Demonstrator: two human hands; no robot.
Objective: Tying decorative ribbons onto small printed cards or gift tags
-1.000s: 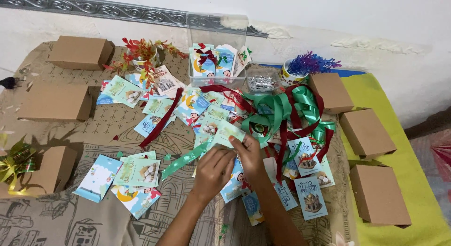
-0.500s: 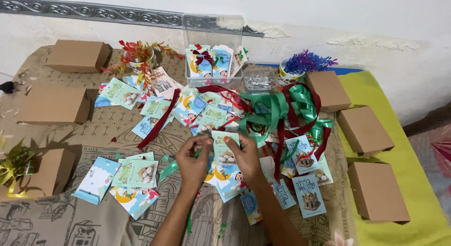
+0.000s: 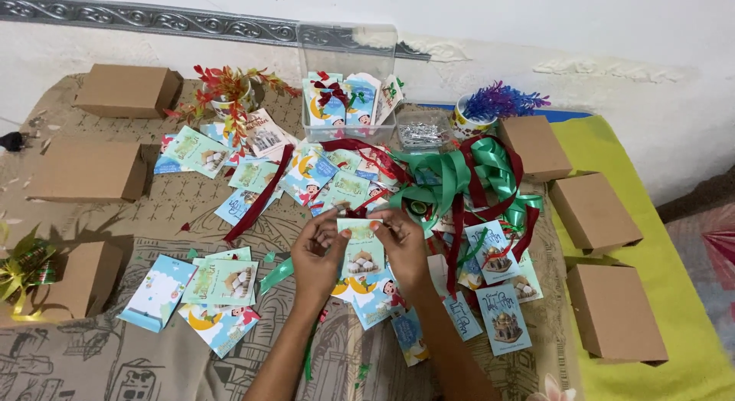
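Between both hands, a small card (image 3: pixel 362 252) is held upright above the strewn cards (image 3: pixel 222 282); left hand (image 3: pixel 320 255) and right hand (image 3: pixel 403 252) have fingers clamped on its top corners. Judged step: fitting ribbon to the card; next calls for a free ribbon end. Green ribbon (image 3: pixel 459 175) lies just beyond. Brown boxes (image 3: pixel 612 309) line the edges; open room is near the person.

Pale green card (image 3: pixel 363 248) with mosque picture, upright, pinched at top corners
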